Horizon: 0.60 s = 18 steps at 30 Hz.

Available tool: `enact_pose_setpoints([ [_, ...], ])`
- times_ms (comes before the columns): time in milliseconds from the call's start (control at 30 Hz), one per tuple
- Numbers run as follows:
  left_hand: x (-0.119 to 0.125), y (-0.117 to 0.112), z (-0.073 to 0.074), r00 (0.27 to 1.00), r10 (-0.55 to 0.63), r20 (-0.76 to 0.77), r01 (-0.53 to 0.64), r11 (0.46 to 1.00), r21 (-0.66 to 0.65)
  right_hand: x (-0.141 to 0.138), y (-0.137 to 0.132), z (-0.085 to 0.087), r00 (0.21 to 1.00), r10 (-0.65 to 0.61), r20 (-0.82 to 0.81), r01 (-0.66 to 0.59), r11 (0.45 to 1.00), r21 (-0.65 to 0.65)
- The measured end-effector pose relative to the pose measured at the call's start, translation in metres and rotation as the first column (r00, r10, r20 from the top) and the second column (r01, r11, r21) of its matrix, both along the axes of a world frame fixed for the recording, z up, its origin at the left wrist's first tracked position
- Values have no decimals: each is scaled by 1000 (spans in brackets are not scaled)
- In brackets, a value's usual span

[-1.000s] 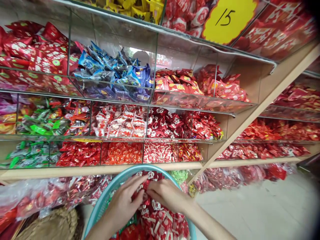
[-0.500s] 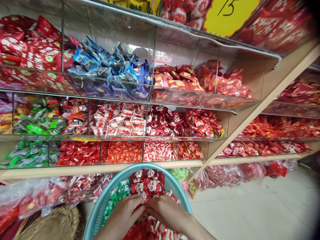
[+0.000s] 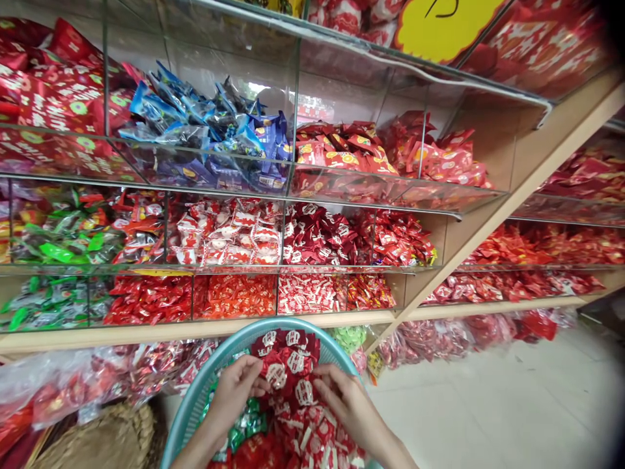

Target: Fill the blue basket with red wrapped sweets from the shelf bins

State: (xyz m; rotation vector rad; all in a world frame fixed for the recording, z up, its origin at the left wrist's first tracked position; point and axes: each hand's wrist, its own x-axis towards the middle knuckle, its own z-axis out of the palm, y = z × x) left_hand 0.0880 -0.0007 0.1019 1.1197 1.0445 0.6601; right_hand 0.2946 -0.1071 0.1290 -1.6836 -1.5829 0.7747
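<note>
A teal plastic basket (image 3: 193, 407) sits low in the middle, heaped with red wrapped candies (image 3: 303, 423) and a few green ones (image 3: 247, 423). Both hands are inside it. My left hand (image 3: 232, 391) curls its fingers round the left side of a small bunch of dark red candies (image 3: 288, 361) with white marks. My right hand (image 3: 344, 404) presses against the bunch's right side, fingers bent. The bunch rises a little above the heap.
Clear-fronted shelf bins (image 3: 293, 182) of red, blue and green wrapped candies fill the wall ahead. A yellow price sign (image 3: 439, 29) hangs at the top. Bagged candies (image 3: 73, 384) and a woven basket (image 3: 97, 443) lie at lower left. Pale floor (image 3: 512, 404) opens to the right.
Both hands drew back toward me over the heap, then gathered a bunch of dark red candies between them and moved forward again. The camera tilted down slightly.
</note>
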Motion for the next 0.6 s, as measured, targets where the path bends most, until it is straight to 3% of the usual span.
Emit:
enact_pose_setpoints([
  [100, 7, 4, -14, 968, 220, 120, -185, 951, -249, 5, -8, -10, 995, -68, -72, 68, 998, 7],
  [200, 22, 3, -24, 919, 358, 167, -273, 882, -385, 7, -14, -21, 985, -138, -101, 142, 989, 33],
  [400, 49, -2, -36, 871, 438, 222, -310, 840, -445, 11, -23, -46, 934, -326, -149, 337, 940, 54],
  [600, 46, -7, -40, 865, 453, 217, -350, 853, -387, 9, -26, -56, 832, -474, -287, 494, 870, -5],
])
